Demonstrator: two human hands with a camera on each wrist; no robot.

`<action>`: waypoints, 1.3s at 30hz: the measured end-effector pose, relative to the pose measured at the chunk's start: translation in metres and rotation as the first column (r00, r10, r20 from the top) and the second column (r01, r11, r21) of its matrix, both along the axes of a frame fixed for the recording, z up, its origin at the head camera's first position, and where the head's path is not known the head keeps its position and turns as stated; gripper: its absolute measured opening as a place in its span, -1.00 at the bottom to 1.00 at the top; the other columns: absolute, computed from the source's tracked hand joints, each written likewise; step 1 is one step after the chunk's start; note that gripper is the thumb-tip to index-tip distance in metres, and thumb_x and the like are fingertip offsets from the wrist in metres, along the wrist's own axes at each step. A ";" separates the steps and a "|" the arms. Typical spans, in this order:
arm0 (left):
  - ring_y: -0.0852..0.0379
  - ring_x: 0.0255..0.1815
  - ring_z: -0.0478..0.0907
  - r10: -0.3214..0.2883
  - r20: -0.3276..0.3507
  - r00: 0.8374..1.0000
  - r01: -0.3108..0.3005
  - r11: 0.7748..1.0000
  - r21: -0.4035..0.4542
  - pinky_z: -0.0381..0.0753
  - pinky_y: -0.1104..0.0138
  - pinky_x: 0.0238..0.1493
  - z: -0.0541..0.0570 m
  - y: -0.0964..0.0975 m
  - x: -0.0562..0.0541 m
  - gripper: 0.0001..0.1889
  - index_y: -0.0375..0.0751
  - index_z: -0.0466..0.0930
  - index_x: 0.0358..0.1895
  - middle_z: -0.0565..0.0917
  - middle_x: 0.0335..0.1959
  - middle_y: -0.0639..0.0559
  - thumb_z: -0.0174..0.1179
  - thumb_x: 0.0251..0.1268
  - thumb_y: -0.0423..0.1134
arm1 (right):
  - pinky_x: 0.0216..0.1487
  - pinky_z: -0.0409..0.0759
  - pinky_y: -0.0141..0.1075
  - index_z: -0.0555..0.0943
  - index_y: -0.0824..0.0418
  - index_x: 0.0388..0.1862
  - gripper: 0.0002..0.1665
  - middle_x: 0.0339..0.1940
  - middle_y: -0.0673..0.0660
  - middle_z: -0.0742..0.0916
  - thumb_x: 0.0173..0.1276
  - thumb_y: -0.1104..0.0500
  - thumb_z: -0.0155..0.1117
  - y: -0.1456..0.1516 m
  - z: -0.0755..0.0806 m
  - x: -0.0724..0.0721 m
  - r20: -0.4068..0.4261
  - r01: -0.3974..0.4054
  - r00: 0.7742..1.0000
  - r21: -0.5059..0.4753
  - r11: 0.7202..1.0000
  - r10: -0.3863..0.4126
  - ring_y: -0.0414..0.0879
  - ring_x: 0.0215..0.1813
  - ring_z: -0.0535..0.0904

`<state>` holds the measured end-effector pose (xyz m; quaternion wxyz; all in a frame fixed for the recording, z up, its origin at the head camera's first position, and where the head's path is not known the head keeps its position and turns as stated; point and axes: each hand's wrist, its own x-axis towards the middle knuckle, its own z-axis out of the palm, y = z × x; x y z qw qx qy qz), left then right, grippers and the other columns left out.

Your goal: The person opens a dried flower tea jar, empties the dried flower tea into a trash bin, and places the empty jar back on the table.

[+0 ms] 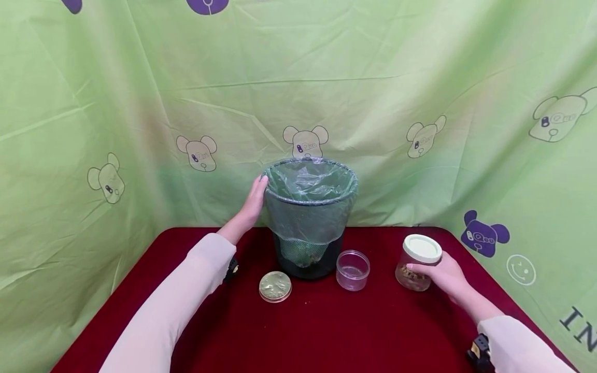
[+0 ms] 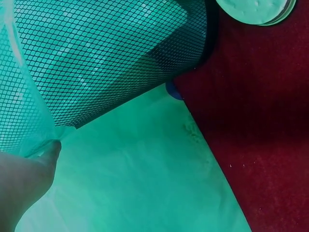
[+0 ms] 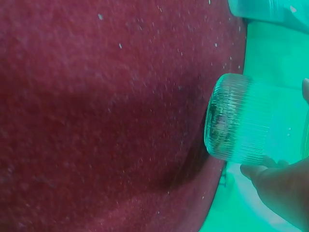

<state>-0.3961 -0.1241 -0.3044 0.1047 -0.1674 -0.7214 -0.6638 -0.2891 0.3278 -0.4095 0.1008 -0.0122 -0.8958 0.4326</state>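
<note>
A black mesh wastebasket, lined with a thin clear plastic bag folded over its rim, stands upright at the back of the table. My left hand holds its left side at the rim; in the left wrist view the thumb presses on the bag and the other fingers are hidden. On the right, my right hand grips a clear jar with a white lid. Small brownish bits lie in the bottom of this jar, whose ridged wall shows in the right wrist view.
Between the hands, a round gold-coloured lid lies in front of the basket. Right of it stands a clear open plastic tub. Dark red cloth covers the table. A green printed curtain hangs close behind and at both sides.
</note>
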 end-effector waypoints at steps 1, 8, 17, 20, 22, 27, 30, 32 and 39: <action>-0.07 0.52 -0.09 -0.004 0.003 1.000 0.004 1.000 0.000 -0.09 0.13 0.46 0.000 0.000 0.000 -0.34 -0.31 -0.10 0.52 0.00 0.52 -0.21 -0.33 0.56 0.05 | 0.04 0.39 -0.23 0.24 0.48 0.34 0.00 0.19 0.44 0.51 0.13 -0.02 0.51 -0.001 0.000 0.001 0.004 -0.003 1.000 -0.002 1.000 0.003 0.21 0.18 0.41; -0.09 0.50 -0.07 -0.003 0.022 1.000 0.004 1.000 -0.031 0.00 -0.03 0.41 -0.002 -0.005 0.003 -0.32 -0.30 -0.12 0.53 -0.01 0.52 -0.20 -0.36 0.56 0.09 | 0.06 0.40 -0.15 0.20 0.50 0.36 0.03 0.19 0.45 0.50 0.13 -0.02 0.51 -0.011 0.000 0.009 0.025 -0.033 0.999 -0.016 0.999 0.033 0.23 0.20 0.41; -0.21 0.48 0.00 -0.028 0.042 0.999 0.028 1.000 -0.010 0.11 -0.12 0.36 -0.008 -0.012 0.006 -0.31 -0.30 -0.17 0.53 -0.04 0.53 -0.23 -0.35 0.57 0.09 | 0.02 0.41 -0.31 0.27 0.46 0.32 -0.02 0.13 0.38 0.57 0.08 0.03 0.55 -0.024 -0.003 0.019 0.012 -0.056 0.998 -0.020 0.998 0.057 0.10 0.12 0.45; -0.27 0.46 0.01 -0.039 0.040 0.998 0.039 0.999 0.000 0.12 -0.12 0.36 -0.010 -0.014 0.008 -0.31 -0.31 -0.20 0.54 -0.07 0.53 -0.25 -0.38 0.58 0.08 | 0.02 0.42 -0.32 0.28 0.45 0.31 -0.02 0.13 0.36 0.57 0.07 0.03 0.56 -0.029 -0.003 0.023 0.021 -0.066 0.998 -0.024 0.998 0.067 0.07 0.11 0.46; -0.29 0.45 0.02 -0.045 0.037 0.998 0.045 0.999 0.010 0.13 -0.12 0.35 -0.011 -0.016 0.010 -0.32 -0.32 -0.21 0.53 -0.07 0.53 -0.25 -0.41 0.59 0.07 | 0.02 0.44 -0.32 0.29 0.45 0.31 -0.03 0.13 0.35 0.58 0.06 0.04 0.56 -0.032 -0.002 0.025 0.028 -0.075 0.997 -0.031 0.997 0.075 0.06 0.11 0.47; -0.35 0.44 0.03 -0.059 0.025 0.998 0.058 0.998 0.022 0.13 -0.13 0.35 -0.014 -0.020 0.012 -0.31 -0.36 -0.23 0.53 -0.07 0.52 -0.31 -0.41 0.58 0.06 | 0.03 0.45 -0.28 0.30 0.44 0.30 -0.05 0.11 0.31 0.59 0.06 0.07 0.56 -0.041 0.000 0.032 0.041 -0.099 0.994 -0.052 0.994 0.101 0.04 0.10 0.48; -0.37 0.44 0.02 -0.067 0.023 0.997 0.067 0.998 0.010 0.13 -0.13 0.35 -0.016 -0.023 0.014 -0.30 -0.39 -0.25 0.52 -0.07 0.50 -0.39 -0.40 0.58 0.06 | 0.05 0.46 -0.26 0.31 0.44 0.31 -0.05 0.11 0.30 0.60 0.05 0.08 0.57 -0.047 0.000 0.036 0.047 -0.117 0.992 -0.069 0.991 0.120 0.03 0.10 0.49; -0.38 0.44 0.02 -0.072 0.022 0.997 0.072 0.997 0.001 0.12 -0.13 0.35 -0.017 -0.025 0.015 -0.30 -0.39 -0.25 0.52 -0.04 0.48 -0.43 -0.40 0.58 0.05 | 0.05 0.45 -0.27 0.32 0.43 0.30 -0.05 0.10 0.28 0.61 0.04 0.09 0.57 -0.050 0.001 0.038 0.045 -0.125 0.991 -0.077 0.989 0.129 0.00 0.09 0.50; -0.33 0.42 0.12 -0.060 0.013 0.998 0.060 0.997 -0.046 0.16 -0.13 0.34 -0.023 -0.032 0.020 -0.31 -0.37 -0.20 0.52 0.09 0.44 -0.43 -0.37 0.58 0.06 | 0.04 0.45 -0.32 0.34 0.41 0.30 -0.07 0.07 0.23 0.63 0.01 0.15 0.58 -0.059 -0.001 0.044 0.029 -0.164 0.985 -0.105 0.981 0.168 -0.12 0.05 0.51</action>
